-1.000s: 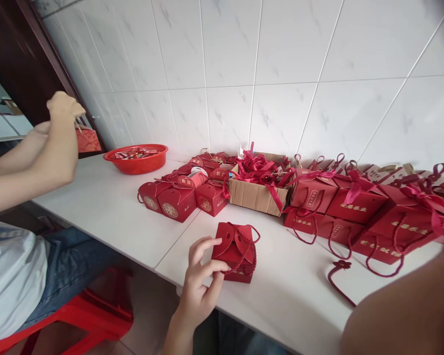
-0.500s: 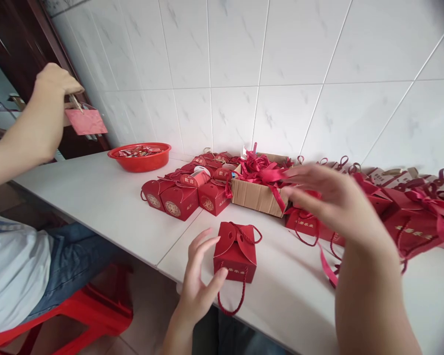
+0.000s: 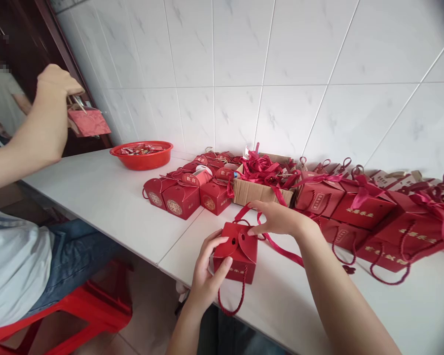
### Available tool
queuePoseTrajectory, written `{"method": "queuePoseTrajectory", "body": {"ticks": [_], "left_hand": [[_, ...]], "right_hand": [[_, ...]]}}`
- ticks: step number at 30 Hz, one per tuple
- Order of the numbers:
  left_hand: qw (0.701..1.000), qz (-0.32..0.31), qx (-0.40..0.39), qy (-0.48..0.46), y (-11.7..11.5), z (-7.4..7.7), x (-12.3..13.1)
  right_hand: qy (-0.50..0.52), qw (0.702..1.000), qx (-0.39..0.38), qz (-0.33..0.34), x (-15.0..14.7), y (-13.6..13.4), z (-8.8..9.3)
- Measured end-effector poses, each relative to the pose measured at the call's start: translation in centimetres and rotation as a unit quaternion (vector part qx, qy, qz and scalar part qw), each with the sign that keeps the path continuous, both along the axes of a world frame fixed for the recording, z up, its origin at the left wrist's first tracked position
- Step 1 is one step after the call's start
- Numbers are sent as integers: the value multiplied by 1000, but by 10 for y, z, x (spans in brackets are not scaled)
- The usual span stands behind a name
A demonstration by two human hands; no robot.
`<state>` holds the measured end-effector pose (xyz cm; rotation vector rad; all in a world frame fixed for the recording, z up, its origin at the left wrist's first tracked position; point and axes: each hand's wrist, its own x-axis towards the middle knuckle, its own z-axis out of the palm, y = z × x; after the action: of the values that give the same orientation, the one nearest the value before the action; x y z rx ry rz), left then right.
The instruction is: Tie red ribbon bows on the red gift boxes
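A small red gift box [image 3: 234, 249] with gold lettering and a rope handle stands on the white table near its front edge. Two round holes show in its folded top flaps. My left hand [image 3: 209, 266] grips its left side, thumb on the front and fingers at the upper edge. Over the box's top right corner, my right hand [image 3: 276, 218] is closed on a long red ribbon [image 3: 286, 253], whose tail trails rightward across the table. The fingertips of that hand are close to the flap; whether they touch it is unclear.
Behind lies an open cardboard box [image 3: 257, 193] heaped with red ribbons. Closed red boxes [image 3: 183, 201] stand to its left, ribboned ones [image 3: 358, 209] to its right. A red basin [image 3: 144, 160] holds wrapped pieces. At left, a co-worker's hand [image 3: 59, 81] lifts a pinkish-red box [image 3: 90, 123].
My right hand has come left and down from the cardboard box to the gift box, bringing the ribbon. My left hand has closed onto the box. Another person now shows at far left.
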<state>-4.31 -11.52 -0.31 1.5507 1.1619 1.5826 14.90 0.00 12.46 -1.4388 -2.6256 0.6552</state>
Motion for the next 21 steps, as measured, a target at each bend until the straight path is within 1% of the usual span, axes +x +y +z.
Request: {"method": "queuePoseTrajectory", "body": {"ticks": [2,5,7,9,11,13,15,17,19,21], "left_hand": [[1000,-7,0,-5,0,0,-1],[1000,-21,-1,-7,1,0,-2],[1000,-30,-1,-3,0,0,-2],[999,-32,1,3,-1,2,-2],[999,-29,4,15,-2,3,-2],[999,-16,12,42,-4,5,-2],[996,13,29,84,-7,7,-1],[990,39,49,123,-8,9,-1],[987,40,60,144,-10,11,-1],[987,16,53,147,-13,13,-1]], "right_hand": [[7,1000,22,5,0,4,-4],[35,999,29,18,-2,9,-10],[53,997,47,18,-5,11,-13],[66,994,82,4,-7,12,-13],[110,986,124,-22,-8,12,-9],[194,964,173,-53,-6,8,-3],[285,927,232,-79,-2,2,6],[348,887,290,-90,3,-7,15],[395,850,338,-83,9,-17,22],[443,820,356,-65,13,-27,28]]}}
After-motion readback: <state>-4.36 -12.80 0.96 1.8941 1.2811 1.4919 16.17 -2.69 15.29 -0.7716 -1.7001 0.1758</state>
